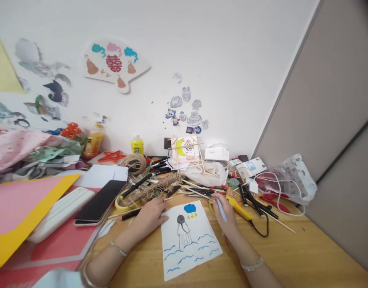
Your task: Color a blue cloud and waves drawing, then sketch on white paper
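The drawing sheet [190, 240] lies flat on the wooden worktop [292, 256], with bare wood open to its right and toward the near edge. The left hand [149, 216] presses the sheet's left edge, fingers spread flat. The right hand [227, 218] has its fingers closed around a light blue pen [221, 210] at the sheet's right edge. Behind, clutter crowds the wall: twine [160, 186], a yellow glue gun [238, 206], and a plastic bag [292, 176] holding red items.
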{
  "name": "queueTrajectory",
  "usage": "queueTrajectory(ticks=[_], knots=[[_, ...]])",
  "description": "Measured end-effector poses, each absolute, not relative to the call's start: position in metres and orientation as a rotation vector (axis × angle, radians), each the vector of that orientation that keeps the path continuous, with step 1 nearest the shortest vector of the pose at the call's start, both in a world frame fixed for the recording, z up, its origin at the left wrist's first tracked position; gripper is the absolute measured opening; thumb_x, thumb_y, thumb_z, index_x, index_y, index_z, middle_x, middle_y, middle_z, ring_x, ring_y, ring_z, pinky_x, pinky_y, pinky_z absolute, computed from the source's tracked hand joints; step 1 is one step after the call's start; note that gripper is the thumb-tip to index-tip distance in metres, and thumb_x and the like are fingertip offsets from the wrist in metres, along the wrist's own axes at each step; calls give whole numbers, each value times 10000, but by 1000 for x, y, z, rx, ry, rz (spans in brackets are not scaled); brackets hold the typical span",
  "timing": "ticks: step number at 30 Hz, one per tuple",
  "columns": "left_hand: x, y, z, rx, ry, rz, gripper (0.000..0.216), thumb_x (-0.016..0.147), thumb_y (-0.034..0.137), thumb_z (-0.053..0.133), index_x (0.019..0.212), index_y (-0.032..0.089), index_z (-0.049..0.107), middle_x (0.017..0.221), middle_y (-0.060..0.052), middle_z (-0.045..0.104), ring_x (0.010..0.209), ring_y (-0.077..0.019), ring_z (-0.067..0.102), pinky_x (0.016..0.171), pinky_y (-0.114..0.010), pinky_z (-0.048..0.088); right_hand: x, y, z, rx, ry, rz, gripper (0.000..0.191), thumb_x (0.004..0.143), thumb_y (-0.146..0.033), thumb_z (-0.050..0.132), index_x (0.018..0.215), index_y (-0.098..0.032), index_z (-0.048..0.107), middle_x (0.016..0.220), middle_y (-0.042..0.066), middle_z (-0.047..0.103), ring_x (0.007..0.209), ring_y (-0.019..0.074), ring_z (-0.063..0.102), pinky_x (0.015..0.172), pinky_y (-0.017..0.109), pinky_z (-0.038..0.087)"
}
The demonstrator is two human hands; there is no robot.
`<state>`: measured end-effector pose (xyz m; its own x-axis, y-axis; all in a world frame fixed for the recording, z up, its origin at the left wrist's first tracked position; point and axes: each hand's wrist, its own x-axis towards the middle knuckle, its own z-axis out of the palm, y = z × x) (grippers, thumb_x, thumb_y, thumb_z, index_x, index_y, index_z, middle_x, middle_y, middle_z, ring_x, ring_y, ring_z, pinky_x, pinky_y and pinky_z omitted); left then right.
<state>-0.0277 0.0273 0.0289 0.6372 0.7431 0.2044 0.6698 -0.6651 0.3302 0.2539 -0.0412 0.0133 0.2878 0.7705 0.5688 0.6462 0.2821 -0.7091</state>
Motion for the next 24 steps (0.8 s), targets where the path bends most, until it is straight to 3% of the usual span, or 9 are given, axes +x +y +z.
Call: queueTrajectory(ticks=[7, 17, 24], knots=[[-28, 38, 20, 2384, 1310, 735, 190, 947, 298, 581, 1054, 143, 606, 1020, -54, 626, 859, -191, 628, 762, -381, 528, 257, -35, 3, -1437, -1365, 106, 240, 852, -352, 471, 965, -190, 607, 925, 100, 678, 876, 252, 634, 810, 404, 498], [-40, 63, 8, 2018, 1383, 1074, 277, 943, 300, 586, 1179, 157, 562, 1157, -84, 584, 956, -225, 613, 802, -418, 525, 260, -30, -4, -1430, -1401, 110, 260, 830, -327, 474, 1032, -213, 591, 945, 91, 686, 891, 252, 647, 820, 410, 509], [-40, 60, 12, 1941, 1266, 1118, 294, 942, 308, 586, 1197, 163, 555, 1194, -90, 568, 992, -237, 601, 824, -434, 516, 237, -49, 4, -1212, -1901, 377, 369, 823, -241, 543, 1191, -226, 570, 1186, 106, 624, 1078, 252, 592, 921, 388, 476]])
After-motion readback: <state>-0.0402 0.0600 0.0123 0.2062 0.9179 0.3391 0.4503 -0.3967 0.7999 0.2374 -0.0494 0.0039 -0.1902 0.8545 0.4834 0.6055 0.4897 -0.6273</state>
